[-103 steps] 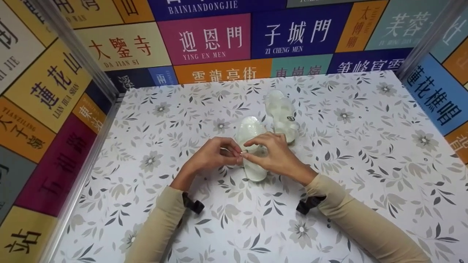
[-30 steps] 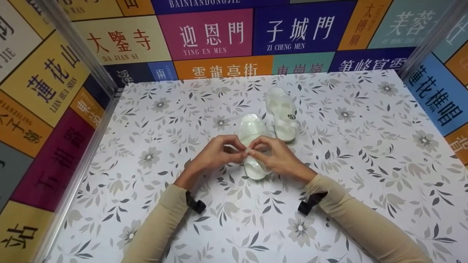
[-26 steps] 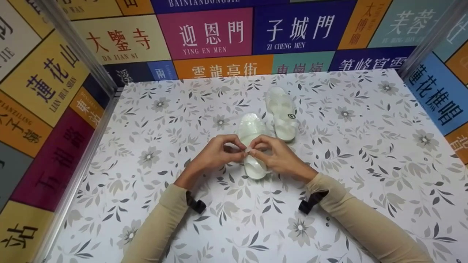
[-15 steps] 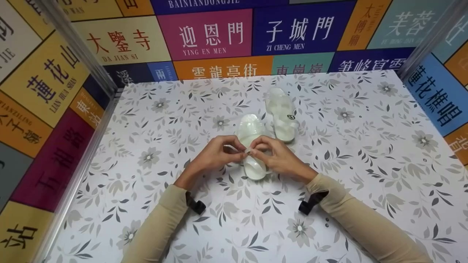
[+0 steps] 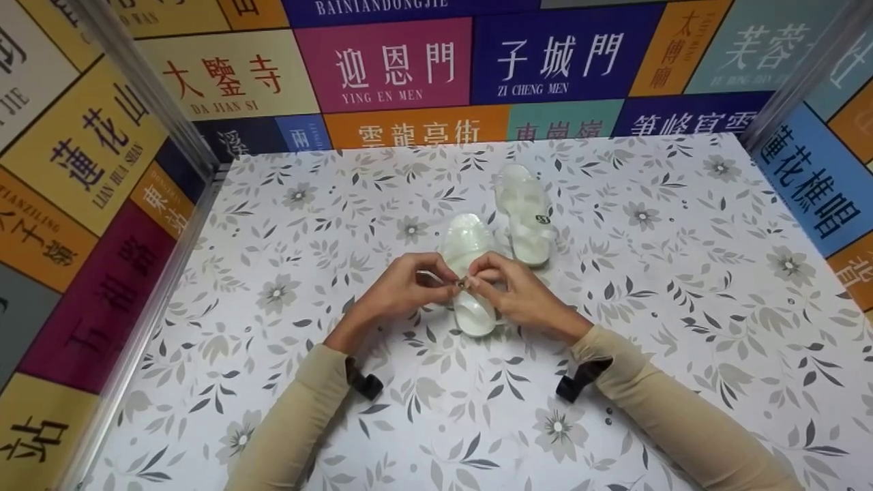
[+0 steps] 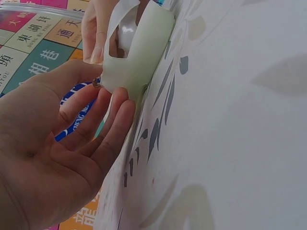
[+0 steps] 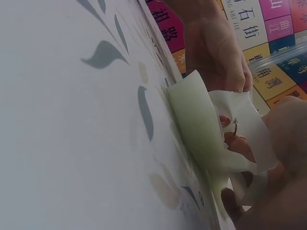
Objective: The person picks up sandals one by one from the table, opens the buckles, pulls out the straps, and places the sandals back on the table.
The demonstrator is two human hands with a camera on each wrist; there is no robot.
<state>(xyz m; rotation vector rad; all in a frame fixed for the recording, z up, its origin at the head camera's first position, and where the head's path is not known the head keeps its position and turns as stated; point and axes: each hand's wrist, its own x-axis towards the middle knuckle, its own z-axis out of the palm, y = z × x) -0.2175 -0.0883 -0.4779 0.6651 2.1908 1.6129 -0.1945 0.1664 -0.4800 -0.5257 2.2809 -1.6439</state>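
A pale, pearly sandal (image 5: 467, 235) lies toe-away on the table, its middle covered by both hands. My left hand (image 5: 409, 281) pinches its small metal buckle (image 6: 96, 83) between thumb and index finger, the other fingers lying along the sole's side. From the other side, my right hand (image 5: 516, 292) pinches the whitish ankle strap (image 7: 252, 127), its fingertips meeting the left ones over the sandal. In the right wrist view the buckle's thin prong stands up beside the strap. A matching sandal (image 5: 524, 198) sits farther back to the right, untouched, with a small dark label on its strap.
The table is covered with a white, leaf-and-flower patterned cloth (image 5: 286, 382). Panels with colourful lettered signs (image 5: 395, 65) close off the back and both sides. Dark wrist bands (image 5: 365, 380) show at both cuffs.
From 3.4 seconds ago, both hands have shifted slightly right and the right fingers have closed into a pinch. In the last second the hands stay in place while the dark buckle turns into sight.
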